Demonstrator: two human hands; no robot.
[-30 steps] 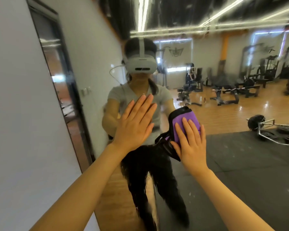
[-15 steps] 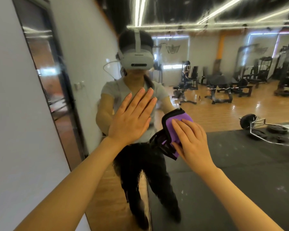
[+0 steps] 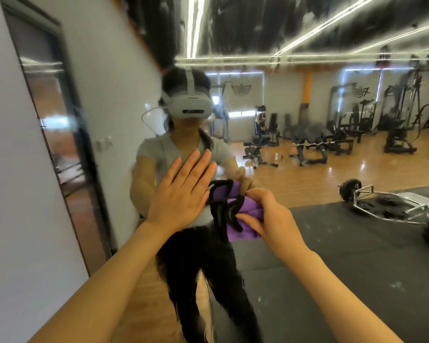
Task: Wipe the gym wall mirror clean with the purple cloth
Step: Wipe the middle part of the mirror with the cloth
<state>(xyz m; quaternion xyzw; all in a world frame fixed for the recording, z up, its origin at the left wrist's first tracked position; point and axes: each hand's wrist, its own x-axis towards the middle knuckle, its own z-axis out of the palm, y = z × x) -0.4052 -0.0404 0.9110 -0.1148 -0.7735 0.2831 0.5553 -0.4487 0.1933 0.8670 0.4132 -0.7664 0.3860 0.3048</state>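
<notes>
The wall mirror [image 3: 307, 256] fills most of the view and reflects a person in a headset and the gym behind. My left hand [image 3: 181, 194] lies flat on the glass with straight fingers, at chest height of the reflection. Just right of it, my right hand [image 3: 268, 216] grips the bunched purple cloth [image 3: 245, 211] with black trim, fingers curled around it, close to the glass. Streaks and smears show on the mirror's lower middle and along its top.
A white wall [image 3: 15, 219] borders the mirror on the left, and a dark door frame [image 3: 67, 134] appears reflected beside it. Reflected gym machines, a barbell and black floor mats lie to the right.
My right hand went from pressing the cloth flat on the glass to curling round it and bunching it, moving slightly down. The left hand stays flat on the mirror.
</notes>
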